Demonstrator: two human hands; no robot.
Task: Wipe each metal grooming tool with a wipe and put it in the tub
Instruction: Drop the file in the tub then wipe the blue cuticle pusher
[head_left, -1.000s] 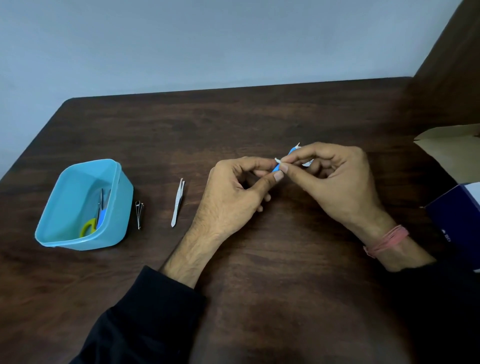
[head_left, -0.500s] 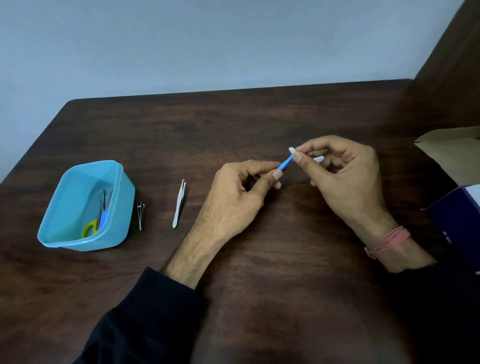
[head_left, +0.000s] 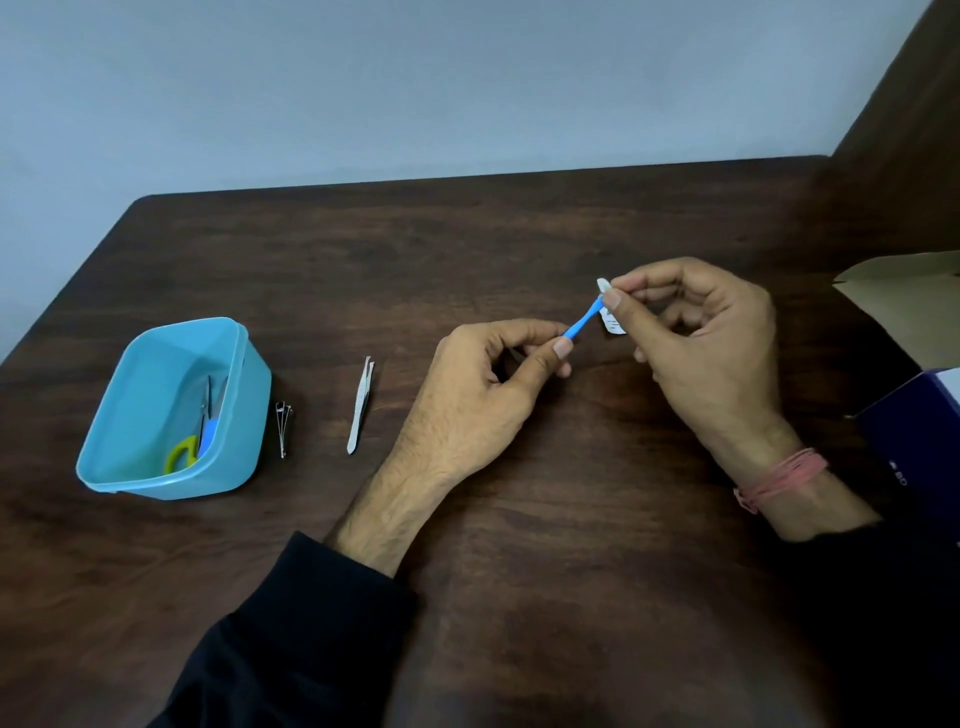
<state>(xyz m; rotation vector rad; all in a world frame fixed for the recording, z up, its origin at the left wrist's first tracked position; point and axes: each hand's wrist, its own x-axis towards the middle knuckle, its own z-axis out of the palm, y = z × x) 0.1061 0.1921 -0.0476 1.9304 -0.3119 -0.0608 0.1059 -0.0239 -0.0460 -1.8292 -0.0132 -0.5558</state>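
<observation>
Since a second ago the hands have drawn apart, baring more of the blue tool (head_left: 583, 322) between them. It is a thin blue stick slanting up to the right; its far tip is covered, so I cannot tell its shape. Left hand (head_left: 483, 395) pinches the lower end between thumb and forefinger. Right hand (head_left: 696, 332) pinches a small white wipe (head_left: 609, 312) around the upper end. On the dark wooden table (head_left: 519, 571), silver tweezers (head_left: 360, 405) and a nail clipper (head_left: 282, 428) lie beside the light blue tub (head_left: 249, 395), which holds yellow-handled scissors (head_left: 195, 436).
</observation>
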